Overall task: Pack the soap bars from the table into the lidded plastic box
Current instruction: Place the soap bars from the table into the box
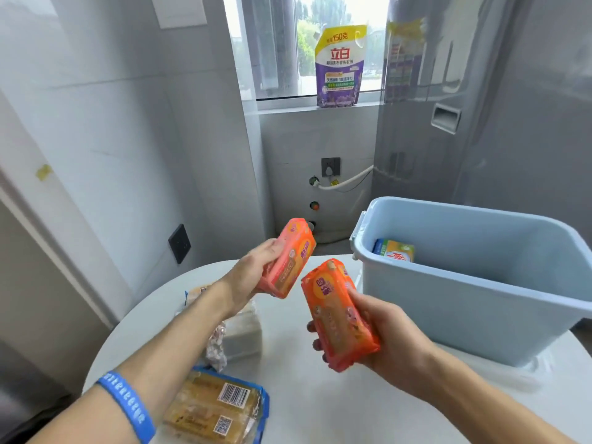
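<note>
My left hand [253, 270] grips an orange-pink wrapped soap bar [290, 259], held up above the white round table [304, 405]. My right hand [381, 331] grips a second orange wrapped soap bar [339, 315] a little lower and nearer to me. Both bars hang in the air just left of the light blue plastic box [455, 302], which stands open on the table's right side. Inside the box lies a green, blue and yellow soap pack [394, 251]. No lid is in view.
On the table's left lie a yellow soap pack with a barcode [214, 408], a clear-wrapped grey bar [240, 334] and another pack [197, 291] partly hidden by my left arm. A detergent pouch [339, 65] stands on the windowsill. Walls close in on the left and behind.
</note>
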